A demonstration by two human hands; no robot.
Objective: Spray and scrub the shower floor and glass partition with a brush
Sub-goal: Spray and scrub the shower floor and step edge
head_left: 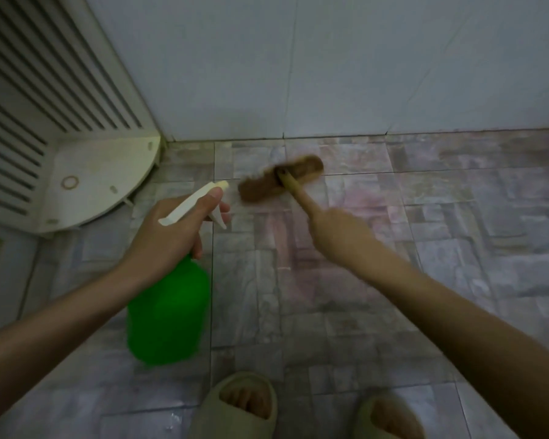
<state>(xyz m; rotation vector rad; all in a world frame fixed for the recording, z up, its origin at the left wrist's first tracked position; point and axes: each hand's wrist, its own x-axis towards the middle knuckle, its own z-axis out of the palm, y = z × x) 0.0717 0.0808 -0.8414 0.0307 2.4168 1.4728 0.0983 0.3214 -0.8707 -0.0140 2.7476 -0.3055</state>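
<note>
My left hand [171,236] grips the neck of a green spray bottle [168,315] with a white trigger head [197,201], one finger lying over the trigger. My right hand [339,232] holds the wooden handle of a brown-bristled brush [279,179]. The brush head lies on the tiled shower floor [425,248] near the wall and is blurred by motion. The spray nozzle points toward the brush head from its left. No glass partition shows in this view.
A white slatted corner shelf unit [86,182] stands at the left against the pale tiled wall [330,64]. My two feet in light slippers [238,407] are at the bottom edge. Open tiled floor stretches to the right.
</note>
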